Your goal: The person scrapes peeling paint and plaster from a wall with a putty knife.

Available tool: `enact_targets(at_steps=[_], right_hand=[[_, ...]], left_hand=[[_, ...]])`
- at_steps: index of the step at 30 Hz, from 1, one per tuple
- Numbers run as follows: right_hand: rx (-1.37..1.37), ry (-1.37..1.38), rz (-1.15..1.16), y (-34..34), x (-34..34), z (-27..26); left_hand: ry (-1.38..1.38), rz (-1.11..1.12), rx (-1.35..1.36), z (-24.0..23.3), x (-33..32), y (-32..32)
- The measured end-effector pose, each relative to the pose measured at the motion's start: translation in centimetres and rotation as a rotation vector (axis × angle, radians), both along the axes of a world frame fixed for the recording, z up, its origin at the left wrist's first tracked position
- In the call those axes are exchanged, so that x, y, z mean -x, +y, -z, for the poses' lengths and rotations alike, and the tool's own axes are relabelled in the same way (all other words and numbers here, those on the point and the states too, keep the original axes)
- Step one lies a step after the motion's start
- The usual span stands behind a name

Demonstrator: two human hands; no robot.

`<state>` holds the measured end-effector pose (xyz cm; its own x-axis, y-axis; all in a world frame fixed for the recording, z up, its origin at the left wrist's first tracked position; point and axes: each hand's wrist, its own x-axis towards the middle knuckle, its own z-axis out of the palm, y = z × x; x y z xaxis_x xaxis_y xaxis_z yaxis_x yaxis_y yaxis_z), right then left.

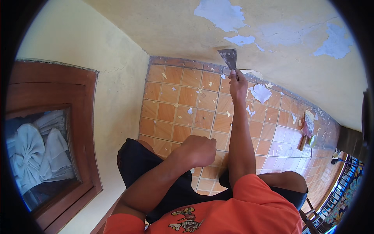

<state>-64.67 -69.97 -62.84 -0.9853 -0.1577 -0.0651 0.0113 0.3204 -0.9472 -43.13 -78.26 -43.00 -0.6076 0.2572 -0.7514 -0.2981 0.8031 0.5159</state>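
Note:
My right hand point(238, 86) is stretched out in front of me and grips the handle of a putty knife point(230, 57). The broad metal blade, smeared with pale residue, points up at the lower part of a yellowish painted wall point(187, 32). Just above the blade, paint has come away in a ragged pale patch point(240, 39). A larger bare patch point(220, 13) is higher up. My left hand point(201, 150) is curled into a loose fist over my lap, and nothing shows in it.
Paint flakes lie scattered over the orange tiled floor point(187, 114), with one big flake point(261, 93) near the wall. A brush-like object point(306, 125) and a round green-rimmed item point(313, 141) lie to the right. A wood-framed window point(83, 117) is at left; dark furniture stands at far right.

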Motion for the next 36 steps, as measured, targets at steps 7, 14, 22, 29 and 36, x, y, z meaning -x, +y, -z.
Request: enact_targets(at_steps=[7,14,22,29,36], right_hand=[[-0.054,0.104,-0.032,-5.2,1.0,-5.4],[-0.391,0.435,-0.154,-2.9,0.7,-16.6],[-1.089,0.463,-0.408,-3.0,1.8,-31.4],[-1.167,0.587,-0.495,-4.7,2.5,-31.7],[-1.224,0.645,-0.507,-4.7,1.8,-30.9]], left_hand=[[-0.038,0.021,-0.070,-0.8,0.5,0.1],[-0.024,-0.009,-0.093,-1.3,0.1,-1.1],[0.054,0.098,-0.158,-2.7,2.2,0.3],[0.143,0.181,-0.132,-1.0,3.8,1.3],[0.176,0.209,-0.096,-0.4,4.7,1.6]])
